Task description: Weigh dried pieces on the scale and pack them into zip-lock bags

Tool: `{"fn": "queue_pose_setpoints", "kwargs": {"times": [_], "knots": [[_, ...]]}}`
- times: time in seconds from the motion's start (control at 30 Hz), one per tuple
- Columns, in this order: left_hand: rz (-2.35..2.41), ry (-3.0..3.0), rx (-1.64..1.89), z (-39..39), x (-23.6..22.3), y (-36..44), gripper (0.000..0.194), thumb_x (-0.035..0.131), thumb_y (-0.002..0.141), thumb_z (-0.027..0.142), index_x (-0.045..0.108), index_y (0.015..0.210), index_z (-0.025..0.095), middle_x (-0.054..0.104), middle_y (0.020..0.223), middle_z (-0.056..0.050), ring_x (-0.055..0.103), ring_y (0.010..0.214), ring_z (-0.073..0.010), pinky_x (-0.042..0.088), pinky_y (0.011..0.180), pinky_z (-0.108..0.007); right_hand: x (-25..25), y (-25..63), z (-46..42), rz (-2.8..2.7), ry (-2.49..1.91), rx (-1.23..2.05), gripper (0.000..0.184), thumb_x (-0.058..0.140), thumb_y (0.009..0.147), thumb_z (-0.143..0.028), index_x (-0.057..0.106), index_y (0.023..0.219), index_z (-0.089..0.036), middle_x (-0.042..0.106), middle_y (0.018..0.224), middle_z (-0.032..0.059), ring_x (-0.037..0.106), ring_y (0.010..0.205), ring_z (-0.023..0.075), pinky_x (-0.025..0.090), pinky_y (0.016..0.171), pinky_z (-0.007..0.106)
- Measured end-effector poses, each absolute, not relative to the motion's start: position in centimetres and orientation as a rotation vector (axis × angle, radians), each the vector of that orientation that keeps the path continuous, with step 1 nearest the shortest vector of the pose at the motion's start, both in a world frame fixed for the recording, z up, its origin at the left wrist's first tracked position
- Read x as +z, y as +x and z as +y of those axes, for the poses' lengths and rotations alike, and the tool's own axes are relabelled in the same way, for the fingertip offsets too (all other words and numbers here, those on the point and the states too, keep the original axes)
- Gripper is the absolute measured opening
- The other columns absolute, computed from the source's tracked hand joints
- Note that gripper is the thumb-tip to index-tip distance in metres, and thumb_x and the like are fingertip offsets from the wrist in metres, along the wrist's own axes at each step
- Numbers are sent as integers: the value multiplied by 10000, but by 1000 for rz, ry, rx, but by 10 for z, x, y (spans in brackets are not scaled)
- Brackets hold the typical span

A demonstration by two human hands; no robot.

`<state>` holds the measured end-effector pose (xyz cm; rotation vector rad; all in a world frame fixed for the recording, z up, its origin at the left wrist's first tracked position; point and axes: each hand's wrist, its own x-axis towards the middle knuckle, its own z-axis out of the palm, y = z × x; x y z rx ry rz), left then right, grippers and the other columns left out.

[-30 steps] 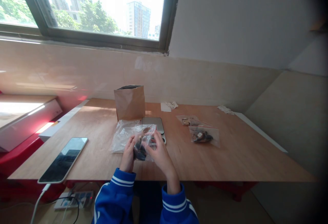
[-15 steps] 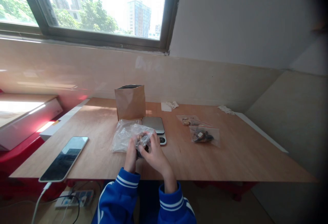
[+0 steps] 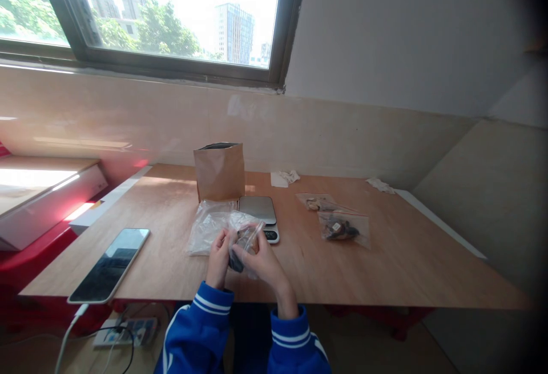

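Note:
Between my two hands is a clear plastic bag [image 3: 244,244] with dark contents showing at its bottom; I cannot make out what they are. My left hand [image 3: 218,257] pinches its left side. On the right side, my right hand [image 3: 264,260] is closed round the plastic. More crumpled clear plastic bags [image 3: 205,228] lie just beyond my left hand. Behind the hands sits a kitchen scale [image 3: 257,209], its lit display [image 3: 271,235] beside my right fingers. A brown paper bag [image 3: 219,173] stands upright with its top open behind the plastic.
Two filled zip bags, one with dark pieces [image 3: 342,229] and one with pale pieces [image 3: 314,202], lie on the right of the wooden table [image 3: 398,254]. A charging phone [image 3: 110,265] rests at the left edge. Crumpled tissue [image 3: 291,176] lies at the back.
The held bag has turned, and its dark contents now show more fully between my hands. My left fingers have drawn into a pinch at its edge. The view has shifted slightly.

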<state>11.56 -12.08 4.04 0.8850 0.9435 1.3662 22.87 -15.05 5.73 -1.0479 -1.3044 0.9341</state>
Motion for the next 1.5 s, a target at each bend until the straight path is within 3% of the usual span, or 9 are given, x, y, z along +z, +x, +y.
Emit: {"fn": "queue_pose_setpoints", "kwargs": {"times": [0.2,0.4,0.8,1.0,1.17,1.33,1.5], "knots": [[985,820,1363,-120,39,114,440,762,590,534,644,761,147,632,659,13,577,657,-134,459,667,-245,59,228,-149,-1307,-1054,1030,439,721,684,-286,545,1078,-201,654,1040,45,636,948,189,497,883,317],[1014,766,1452,-118,40,113,399,731,661,492,695,799,119,693,758,-44,599,711,-162,472,689,-259,59,226,-145,-1204,-1005,990,270,649,737,-257,522,970,-205,641,903,8,628,842,164,497,801,274],[1011,507,1356,-116,41,112,207,658,765,303,671,847,114,692,688,-34,629,598,-146,484,567,-239,60,225,-144,-1012,-992,899,218,661,727,-245,546,906,-200,600,795,-27,586,732,127,485,690,227],[1035,507,1386,-114,44,111,218,647,769,310,671,863,115,713,734,-45,669,694,-168,496,615,-240,53,235,-141,-876,-975,910,195,670,730,-262,585,893,-197,623,818,-24,594,744,125,476,703,228],[1067,490,1368,-111,45,111,220,623,779,330,664,826,119,713,725,-47,666,677,-172,475,561,-235,49,236,-137,-773,-904,981,249,694,710,-262,568,916,-201,660,797,-18,640,744,156,494,694,262],[1073,477,1400,-108,43,114,156,592,804,240,672,868,123,718,752,-40,673,744,-152,500,624,-214,40,229,-128,-560,-911,937,255,701,643,-204,589,871,-194,661,789,-36,627,720,126,480,682,231],[1080,460,1321,-103,52,105,202,504,858,249,649,886,111,704,685,-49,643,556,-145,470,453,-211,33,234,-122,-310,-783,1127,249,708,594,-197,635,828,-153,668,712,-18,622,643,117,488,621,223]]}}
